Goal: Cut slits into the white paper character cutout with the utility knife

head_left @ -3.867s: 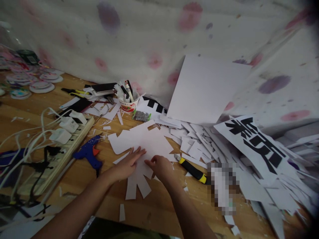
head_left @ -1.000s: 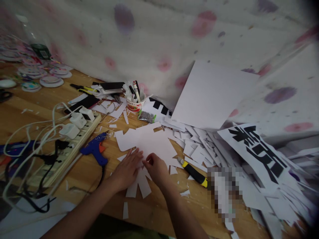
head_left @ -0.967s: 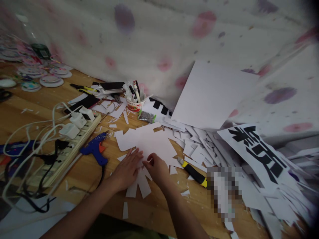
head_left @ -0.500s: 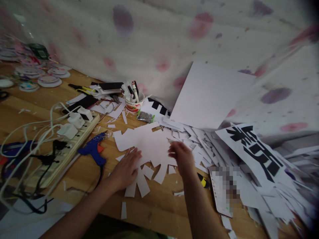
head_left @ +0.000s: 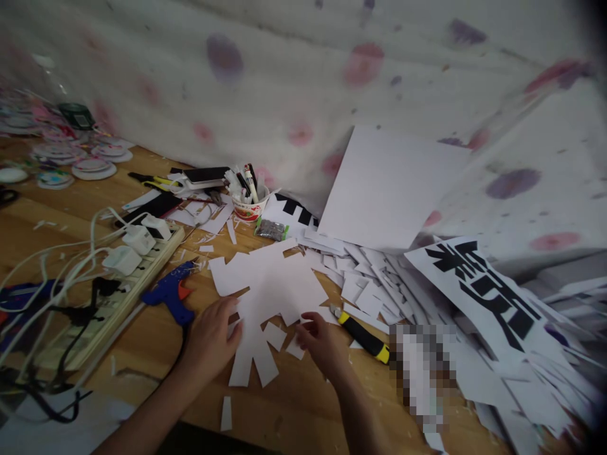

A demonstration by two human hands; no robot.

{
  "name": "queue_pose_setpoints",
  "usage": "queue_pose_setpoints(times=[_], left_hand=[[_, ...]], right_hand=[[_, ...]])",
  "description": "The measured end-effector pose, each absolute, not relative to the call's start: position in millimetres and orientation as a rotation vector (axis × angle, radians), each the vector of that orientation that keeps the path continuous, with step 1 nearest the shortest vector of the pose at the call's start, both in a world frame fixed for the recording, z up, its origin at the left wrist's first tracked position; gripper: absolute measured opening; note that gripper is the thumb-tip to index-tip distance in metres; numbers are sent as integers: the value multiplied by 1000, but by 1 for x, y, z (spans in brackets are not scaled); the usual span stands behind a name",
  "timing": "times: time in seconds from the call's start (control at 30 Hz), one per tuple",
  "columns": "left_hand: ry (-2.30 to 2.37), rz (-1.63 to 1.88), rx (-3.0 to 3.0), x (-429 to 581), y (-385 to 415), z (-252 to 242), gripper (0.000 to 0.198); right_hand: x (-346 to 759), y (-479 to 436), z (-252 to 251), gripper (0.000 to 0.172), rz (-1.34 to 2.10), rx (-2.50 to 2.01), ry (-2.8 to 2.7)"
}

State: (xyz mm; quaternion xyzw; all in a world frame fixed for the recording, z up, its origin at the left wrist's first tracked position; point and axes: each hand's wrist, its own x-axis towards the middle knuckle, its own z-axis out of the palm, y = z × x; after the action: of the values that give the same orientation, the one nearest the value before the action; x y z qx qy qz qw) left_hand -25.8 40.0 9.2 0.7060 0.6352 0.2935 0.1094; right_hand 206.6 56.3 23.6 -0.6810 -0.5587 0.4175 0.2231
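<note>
A white paper cut-out [head_left: 270, 278] with notches and strip-like limbs lies flat on the wooden table between my hands. At its left side my left hand [head_left: 215, 335] rests with fingers stretched and thumb apart, touching the edge. My right hand [head_left: 322, 344] is over the lower right limb, its fingers bent together at the paper's edge; the hand covers part of that limb. Just right of this hand lies a yellow and black utility knife [head_left: 363, 335]. Below the cut-out is a loose paper scrap [head_left: 226, 414].
On the left are a blue hot glue gun [head_left: 171, 291] and a power strip [head_left: 147, 268] with tangled cables. Farther back stands a tub of pens [head_left: 249, 205]. Paper offcuts [head_left: 374, 278] and a sheet with black characters [head_left: 478, 287] cover the right side.
My right hand has moved down and toward me, from the cut-out's right edge to its lower right limb, uncovering the utility knife. My left hand has slid left off the paper's middle.
</note>
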Motion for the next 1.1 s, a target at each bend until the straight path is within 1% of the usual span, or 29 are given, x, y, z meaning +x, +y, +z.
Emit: queue_pose_setpoints(times=[0.1, 0.17, 0.3, 0.47, 0.6, 0.7, 0.8, 0.9, 1.1], left_hand=[[1919, 796, 1999, -25, 45, 13, 22], [1927, 748, 1907, -25, 50, 15, 20], [1879, 696, 1671, -27, 57, 19, 20], [1827, 694, 1621, -29, 57, 20, 20], [1840, 686, 1683, -28, 55, 20, 21], [1863, 693, 1745, -24, 53, 20, 22], [1838, 762, 1839, -18, 49, 20, 29], [1831, 807, 1934, -12, 47, 20, 34], [1932, 852, 1931, -11, 46, 25, 30]], right_hand=[[194, 52, 28, 23, 1336, -1798, -1501], [187, 50, 34, 22, 1340, -1814, -1538], [176, 46, 48, 19, 1128, -1920, -1792], [177, 42, 54, 31, 791, -2017, -2060], [183, 40, 49, 26, 676, -2010, -2145], [183, 37, 43, 24, 668, -1995, -2181], [179, 37, 40, 26, 671, -1991, -2195], [176, 38, 43, 24, 754, -1952, -2199], [175, 38, 60, 19, 968, -1915, -2051]])
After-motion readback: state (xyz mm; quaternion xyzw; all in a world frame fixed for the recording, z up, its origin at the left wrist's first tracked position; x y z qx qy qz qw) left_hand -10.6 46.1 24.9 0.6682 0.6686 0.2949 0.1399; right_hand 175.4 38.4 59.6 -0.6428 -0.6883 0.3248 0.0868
